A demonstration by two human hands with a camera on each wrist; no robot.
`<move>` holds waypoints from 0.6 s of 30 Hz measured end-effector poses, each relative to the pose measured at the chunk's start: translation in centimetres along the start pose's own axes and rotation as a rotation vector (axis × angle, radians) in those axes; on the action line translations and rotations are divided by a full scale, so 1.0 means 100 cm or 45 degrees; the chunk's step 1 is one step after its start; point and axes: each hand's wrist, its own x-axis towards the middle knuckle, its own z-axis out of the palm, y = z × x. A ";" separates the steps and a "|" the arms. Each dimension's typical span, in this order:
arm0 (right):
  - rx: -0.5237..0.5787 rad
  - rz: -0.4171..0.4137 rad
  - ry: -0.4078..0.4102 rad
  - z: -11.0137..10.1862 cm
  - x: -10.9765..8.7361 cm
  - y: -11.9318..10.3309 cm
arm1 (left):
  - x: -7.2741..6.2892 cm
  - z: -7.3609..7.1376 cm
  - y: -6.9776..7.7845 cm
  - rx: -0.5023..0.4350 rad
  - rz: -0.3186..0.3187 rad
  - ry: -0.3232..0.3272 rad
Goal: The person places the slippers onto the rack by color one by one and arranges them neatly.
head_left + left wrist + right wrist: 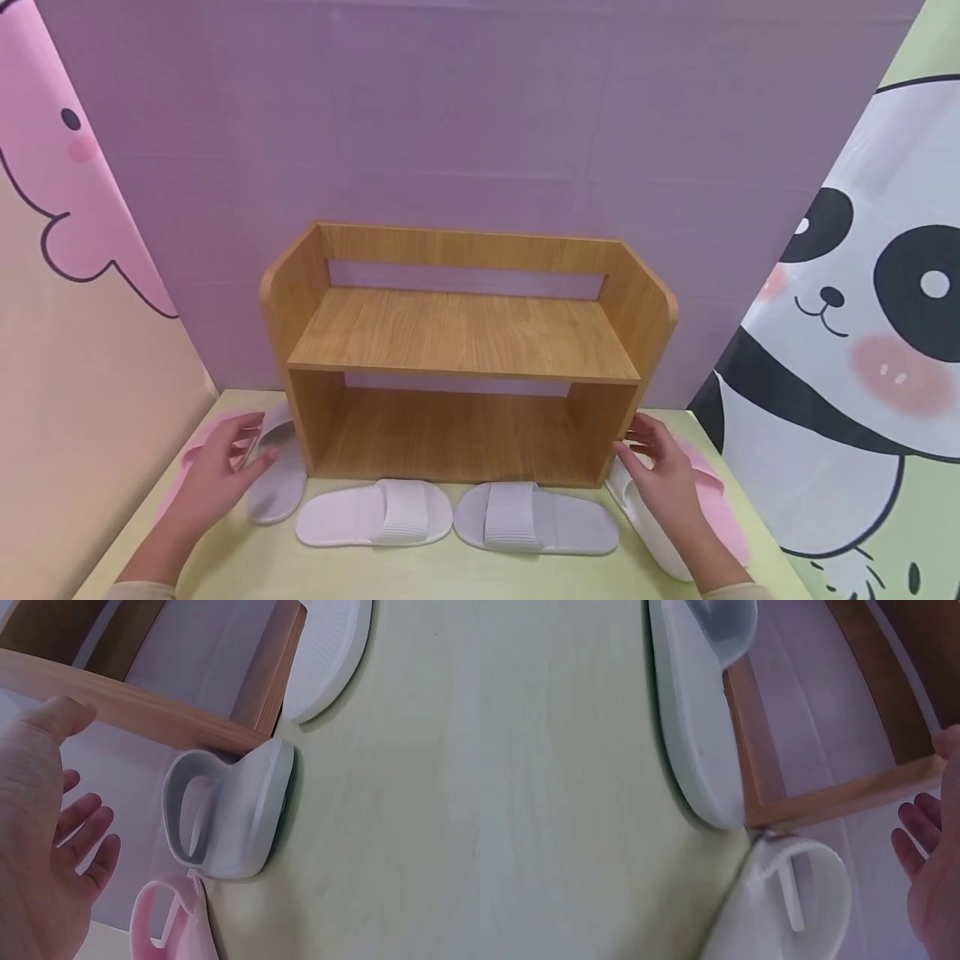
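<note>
A wooden two-tier shelf (465,333) stands upright against the purple backdrop. To its left, my left hand (217,471) hovers over a grey slipper (279,479) and a pink slipper (197,442), its fingers loosely bent and holding nothing. The left wrist view has that hand (45,825) beside the shelf's side panel (150,705). On the other side, my right hand (663,475) is close to the shelf's lower right panel, above a white slipper (652,529) and another pink slipper (723,508). Whether its thumb touches the panel, I cannot tell.
A white slipper (345,512) and a grey slipper (577,521) lie end to end along the shelf's front. All rest on a pale yellow tabletop (420,575). Cartoon-printed panels flank the table, with a panda (862,275) at the right.
</note>
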 end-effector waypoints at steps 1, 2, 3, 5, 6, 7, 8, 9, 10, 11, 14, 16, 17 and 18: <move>0.016 -0.003 0.014 0.004 -0.001 0.000 | -0.001 -0.001 -0.001 0.016 0.010 0.007; 0.023 0.001 0.028 0.008 -0.003 0.000 | -0.003 -0.003 -0.003 0.030 0.015 0.014; 0.024 0.007 0.046 0.012 -0.004 0.000 | -0.004 -0.004 -0.004 0.042 0.020 0.022; 0.014 0.022 0.084 0.020 -0.007 0.000 | -0.007 -0.007 -0.007 0.066 0.022 0.034; 0.009 0.028 0.106 0.023 -0.008 -0.001 | -0.008 -0.008 -0.008 0.072 0.021 0.035; 0.006 0.036 0.133 0.026 -0.008 -0.001 | -0.009 -0.008 -0.009 0.079 0.018 0.035; 0.001 0.046 0.159 0.028 -0.009 -0.001 | -0.010 -0.009 -0.010 0.086 0.015 0.031; -0.001 0.051 0.182 0.030 -0.009 -0.001 | -0.010 -0.009 -0.011 0.102 0.011 0.027; -0.007 0.058 0.200 0.031 -0.009 -0.001 | -0.011 -0.009 -0.012 0.115 0.010 0.024; -0.013 0.065 0.213 0.032 -0.009 -0.001 | -0.011 -0.009 -0.013 0.125 0.008 0.024; -0.034 0.087 0.251 0.032 -0.008 0.001 | -0.011 -0.008 -0.013 0.155 0.011 0.029; -0.041 0.088 0.272 0.032 -0.007 0.002 | -0.011 -0.008 -0.014 0.164 0.012 0.021; -0.040 0.085 0.278 0.031 -0.007 0.002 | -0.011 -0.008 -0.014 0.168 0.010 0.015; -0.041 0.079 0.284 0.030 -0.007 0.002 | -0.011 -0.008 -0.013 0.173 0.005 0.008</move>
